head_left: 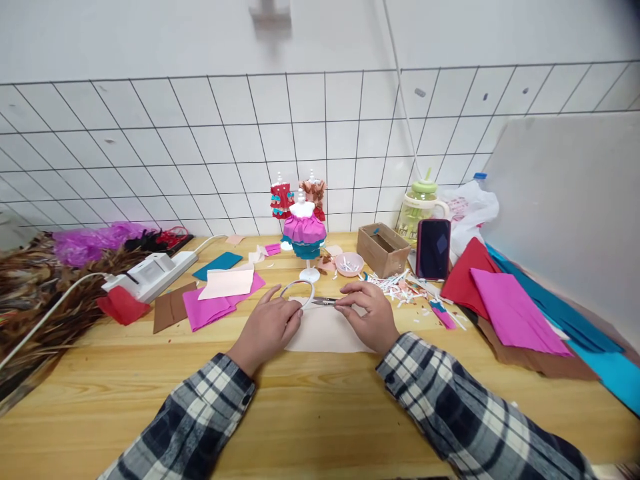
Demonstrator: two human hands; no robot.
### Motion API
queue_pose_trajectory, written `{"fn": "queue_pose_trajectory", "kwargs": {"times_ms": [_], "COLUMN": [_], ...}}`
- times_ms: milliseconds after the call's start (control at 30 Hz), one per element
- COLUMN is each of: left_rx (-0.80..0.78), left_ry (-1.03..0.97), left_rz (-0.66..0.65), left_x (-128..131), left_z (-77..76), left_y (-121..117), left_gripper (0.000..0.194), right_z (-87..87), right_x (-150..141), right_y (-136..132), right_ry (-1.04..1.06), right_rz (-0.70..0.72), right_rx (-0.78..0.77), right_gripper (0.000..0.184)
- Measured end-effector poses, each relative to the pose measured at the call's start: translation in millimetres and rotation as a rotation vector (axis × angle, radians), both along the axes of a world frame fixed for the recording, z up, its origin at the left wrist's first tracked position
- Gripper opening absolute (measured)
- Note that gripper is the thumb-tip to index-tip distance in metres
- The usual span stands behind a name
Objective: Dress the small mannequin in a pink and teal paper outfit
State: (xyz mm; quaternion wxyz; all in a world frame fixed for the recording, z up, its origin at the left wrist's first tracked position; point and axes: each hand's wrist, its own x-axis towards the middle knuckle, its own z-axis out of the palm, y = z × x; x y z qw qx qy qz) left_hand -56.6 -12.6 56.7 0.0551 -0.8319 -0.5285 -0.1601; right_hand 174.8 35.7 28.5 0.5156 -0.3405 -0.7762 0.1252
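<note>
A thin white ring, which looks like a nearly used-up roll of tape, stands tilted in my left hand. The fingers of that hand are closed on its lower edge and rest on a pale pink paper sheet. My right hand pinches small metal snips, their points turned left toward the ring. Just behind my hands stands a miniature dress form in a magenta and teal ruffled paper dress. Two more dressed forms, one red and one brown, stand behind it.
Left are folded paper sheets, a power strip and feathers. Right are paper scraps, a pink dish, a cardboard box, a phone, a green-lidded jug and stacked coloured paper.
</note>
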Motion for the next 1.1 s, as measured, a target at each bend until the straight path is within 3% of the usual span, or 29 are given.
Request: {"fn": "queue_pose_trajectory", "kwargs": {"times_ms": [167, 267, 333, 367, 500, 633, 733, 800, 867, 967, 1033, 1100], "left_rx": [0.019, -0.001, -0.015, -0.041, -0.081, -0.176, -0.285, -0.289, -0.145, 0.034, -0.074, -0.164], "left_ry": [-0.055, -0.138, -0.144, -0.076, 0.106, 0.14, 0.052, -0.015, -0.105, -0.286, -0.331, -0.352], "left_rz": [0.115, 0.342, 0.56, 0.589, 0.508, 0.51, 0.702, 0.817, 0.754, 0.357, 0.101, 0.007], "left_x": [-2.8, -27.7, -58.9, -76.2, -125.8, -123.8, -111.6, -105.4, -97.6, -76.1, -57.0, -40.0], "left_z": [5.2, 7.8, 8.3, 7.5, -1.5, -4.5, 3.3, 8.1, 8.5, 1.1, -5.3, -9.8], "left_y": [1.8, 8.2, 13.8, 16.3, 21.8, 20.1, 16.0, 14.0, 13.0, 10.5, 6.5, 1.7], "left_gripper": [0.034, 0.036, 0.04, 0.045, 0.046, 0.046, 0.046, 0.05, 0.053, 0.054, 0.049, 0.038], "right_z": [5.2, 10.7, 12.3, 11.9, 3.9, -1.9, -1.9, -1.9, -2.4, -3.0, -3.0, -3.2], "right_x": [-7.2, -8.9, -8.2, -8.0, -11.1, -15.8, -17.1, -18.4, -20.5, -23.5, -23.8, -22.8], "right_y": [-14.6, -21.4, -20.6, -18.6, -8.4, -6.3, -8.2, -9.5, -10.8, -12.0, -11.8, -10.5], "right_ry": [-0.098, -0.047, 0.014, 0.04, 0.093, 0.092, 0.107, 0.134, 0.16, 0.173, 0.184, 0.219], "right_rz": [0.081, 0.096, 0.069, 0.062, 0.132, 0.183, 0.214, 0.288, 0.375, 0.401, 0.377, 0.366], "right_rx": [0.104, 0.104, 0.043, -0.012, -0.33, -0.475, -0.554, -0.695, -0.829, -0.863, -0.852, -0.866], "right_gripper": [0.014, 0.016, 0.015, 0.013, 0.006, 0.007, 0.01, 0.014, 0.018, 0.02, 0.02, 0.022]}}
